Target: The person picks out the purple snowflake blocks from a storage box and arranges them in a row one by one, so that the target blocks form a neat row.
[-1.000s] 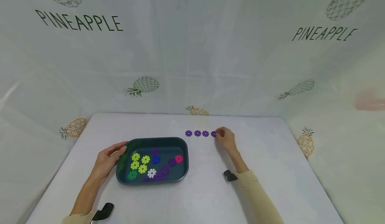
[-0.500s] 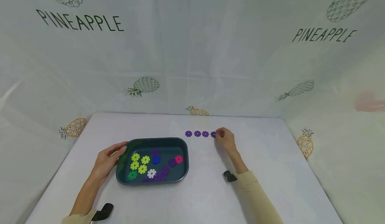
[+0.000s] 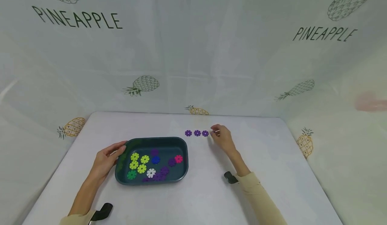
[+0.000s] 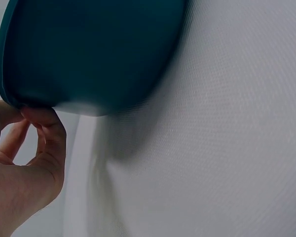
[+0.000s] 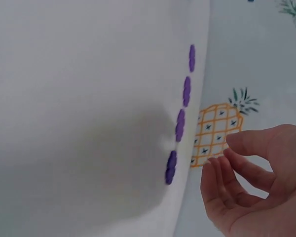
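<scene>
Remote feed's showing me the left hand [image 3: 104, 161] pinching a dark-teal oblong plastic tray [image 3: 169, 147] at its ten o'clock. The right hand [image 3: 223, 139], narrowly open, hovers near purple flower-shaped plastic discs [image 3: 197, 133], tray's two o'clock.

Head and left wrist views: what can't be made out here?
Head view: the right hand mostly hides the row's last purple disc.
Head view: overlapping purple discs near the tray's front wall can't be counted surely.
Left wrist view: the tray's own side hides its contents; the top edge cuts the tray off.
Left wrist view: the left edge crops the left hand.
</scene>
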Demonstrator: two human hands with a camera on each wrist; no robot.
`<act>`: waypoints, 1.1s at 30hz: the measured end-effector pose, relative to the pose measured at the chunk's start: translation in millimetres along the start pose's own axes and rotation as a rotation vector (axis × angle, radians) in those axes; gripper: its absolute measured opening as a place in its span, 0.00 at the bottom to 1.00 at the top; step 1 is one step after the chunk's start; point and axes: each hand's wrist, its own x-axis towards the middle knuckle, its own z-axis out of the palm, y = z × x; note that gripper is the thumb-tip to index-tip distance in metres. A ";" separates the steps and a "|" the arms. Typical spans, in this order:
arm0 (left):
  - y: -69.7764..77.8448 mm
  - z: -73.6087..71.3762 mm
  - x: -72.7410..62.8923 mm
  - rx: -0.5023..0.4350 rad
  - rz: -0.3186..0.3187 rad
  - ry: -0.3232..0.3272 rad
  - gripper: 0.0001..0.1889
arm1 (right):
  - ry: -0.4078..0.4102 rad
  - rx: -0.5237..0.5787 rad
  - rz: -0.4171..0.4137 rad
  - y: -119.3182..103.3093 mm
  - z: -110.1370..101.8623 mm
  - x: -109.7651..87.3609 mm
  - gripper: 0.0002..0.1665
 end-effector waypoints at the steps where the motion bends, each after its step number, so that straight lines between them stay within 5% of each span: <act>1: 0.6 -0.3 0.2 0.002 -0.001 -0.002 0.34 | -0.003 0.008 -0.015 -4.1 0.4 -0.3 0.14; 22: 1.2 -0.6 0.8 -0.010 -0.003 -0.007 0.34 | -0.192 0.055 -0.278 -69.5 26.0 -13.9 0.14; 33: 2.1 0.8 1.0 -0.010 0.000 -0.007 0.34 | -0.284 0.138 -0.440 -82.0 48.9 -19.2 0.14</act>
